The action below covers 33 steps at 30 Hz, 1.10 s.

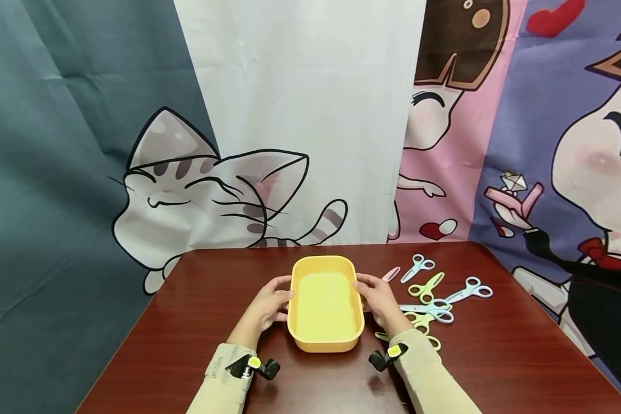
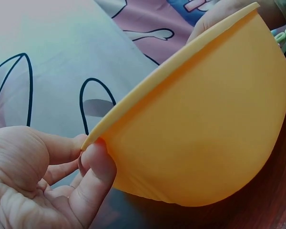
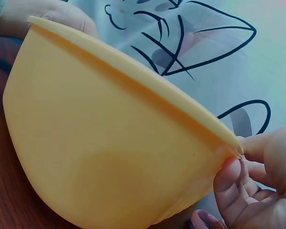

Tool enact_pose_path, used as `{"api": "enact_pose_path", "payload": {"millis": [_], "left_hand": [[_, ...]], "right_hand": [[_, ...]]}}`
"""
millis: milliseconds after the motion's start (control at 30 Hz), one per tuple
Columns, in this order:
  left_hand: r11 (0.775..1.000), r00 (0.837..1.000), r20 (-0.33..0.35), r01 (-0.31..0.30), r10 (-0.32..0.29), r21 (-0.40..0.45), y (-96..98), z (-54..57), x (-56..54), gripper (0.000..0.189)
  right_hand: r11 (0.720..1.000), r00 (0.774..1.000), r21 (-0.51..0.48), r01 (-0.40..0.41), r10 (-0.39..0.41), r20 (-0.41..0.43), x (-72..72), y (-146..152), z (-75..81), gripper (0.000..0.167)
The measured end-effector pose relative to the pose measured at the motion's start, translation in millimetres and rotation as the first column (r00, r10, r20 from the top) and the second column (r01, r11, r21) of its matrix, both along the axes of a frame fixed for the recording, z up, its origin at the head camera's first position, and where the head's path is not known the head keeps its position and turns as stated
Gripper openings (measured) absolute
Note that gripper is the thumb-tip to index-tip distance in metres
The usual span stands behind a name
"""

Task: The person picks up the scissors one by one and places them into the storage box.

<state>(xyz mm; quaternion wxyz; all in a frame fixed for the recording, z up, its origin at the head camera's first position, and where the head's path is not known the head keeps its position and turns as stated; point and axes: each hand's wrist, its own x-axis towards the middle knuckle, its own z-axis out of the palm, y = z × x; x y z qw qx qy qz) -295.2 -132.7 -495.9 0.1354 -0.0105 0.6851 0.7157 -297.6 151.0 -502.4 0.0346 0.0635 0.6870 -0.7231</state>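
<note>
One yellow, rounded-rectangular plastic tray [image 1: 326,305] is held over the middle of the dark red-brown wooden desk [image 1: 196,310], its far end close to the far edge; whether its base touches the desk cannot be told. Two bare hands grip it, one per long side: the left hand [image 1: 267,303] and the right hand [image 1: 382,299] are each clamped on the rim, thumb and fingers pinching it. Toward the desk's far right corner lie at least three light blue scissors [image 1: 410,274], at least two yellow-green ones [image 1: 436,280] and one slim pink piece [image 1: 391,274], partly hidden by the right hand; they overlap, so the full count is unclear. Two beige sleeves [image 1: 225,374] each carry a small black wrist camera [image 1: 271,369]. Only the head view shows the tray's inner floor; the wrist views show its smooth outer walls and the lip between the fingertips. The left wrist view catches a bit of green handle beyond the tray, while the right looks toward the cat drawing on the cloth backdrop [image 1: 196,218].
</note>
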Motion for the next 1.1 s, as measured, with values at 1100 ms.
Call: {"api": "enact_pose_path", "payload": {"millis": [1100], "left_hand": [[0.984, 0.995, -0.011, 0.1, -0.099, 0.145, -4.7, -16.5, -2.0, 0.055]], "right_hand": [[0.892, 0.899, 0.338, 0.3, -0.146, -0.413, 28.1, 174, -4.2, 0.04]]}}
